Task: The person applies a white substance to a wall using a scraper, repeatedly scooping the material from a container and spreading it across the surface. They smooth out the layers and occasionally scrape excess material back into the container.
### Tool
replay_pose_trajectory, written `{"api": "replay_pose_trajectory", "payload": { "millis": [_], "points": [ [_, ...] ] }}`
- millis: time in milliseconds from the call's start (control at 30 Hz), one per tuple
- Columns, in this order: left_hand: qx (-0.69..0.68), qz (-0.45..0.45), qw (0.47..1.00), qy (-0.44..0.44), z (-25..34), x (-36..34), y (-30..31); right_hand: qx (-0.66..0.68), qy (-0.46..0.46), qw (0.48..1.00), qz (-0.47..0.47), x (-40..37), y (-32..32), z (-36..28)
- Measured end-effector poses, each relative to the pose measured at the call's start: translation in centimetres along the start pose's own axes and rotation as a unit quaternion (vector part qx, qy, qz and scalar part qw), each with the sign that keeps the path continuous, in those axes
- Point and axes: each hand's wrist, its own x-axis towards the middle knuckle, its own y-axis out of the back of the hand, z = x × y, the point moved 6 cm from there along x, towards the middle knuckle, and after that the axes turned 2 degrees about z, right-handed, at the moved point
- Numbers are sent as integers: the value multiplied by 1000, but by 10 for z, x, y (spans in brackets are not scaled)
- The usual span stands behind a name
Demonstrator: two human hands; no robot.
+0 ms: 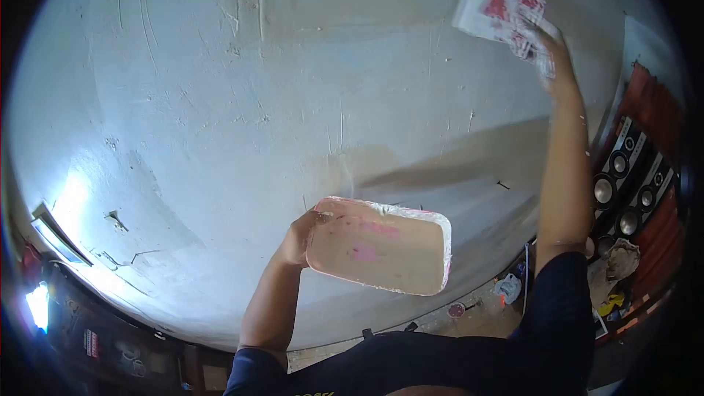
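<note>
Spreader (480,7), pale with a red patch, is high against or close to the wall (220,132), right hand (546,48) fingers closed on its smeared edge. Left hand (297,238) fingers clamp the tub (381,253) by one end. Best a shallow blade angle, even pressure, tub kept near.

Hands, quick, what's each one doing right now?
Left hand: closed on the edge of a shallow tray.
Right hand: closed on a white-smeared scraper, up at the wall.
</note>
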Motion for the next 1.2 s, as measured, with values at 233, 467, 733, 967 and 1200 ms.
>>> {"api": "replay_pose_trajectory", "payload": {
  "millis": [233,467,733,967,1200],
  "points": [
    [88,-50,993,-60,12,-4,-14,-119,179,967,-137,-1,-268,-55],
    [-194,13,974,116,-20,-5,-4,-109,30,992,-61,51,-96,10],
    [-64,-19,996,60,-7,-4,-10,31,19,998,47,-4,23,18],
    [-49,-15,998,42,-25,-3,3,-148,119,977,-96,-30,-230,-10],
    [-169,39,980,101,-34,-3,2,-86,-50,992,72,12,-30,85]
  ]
}}
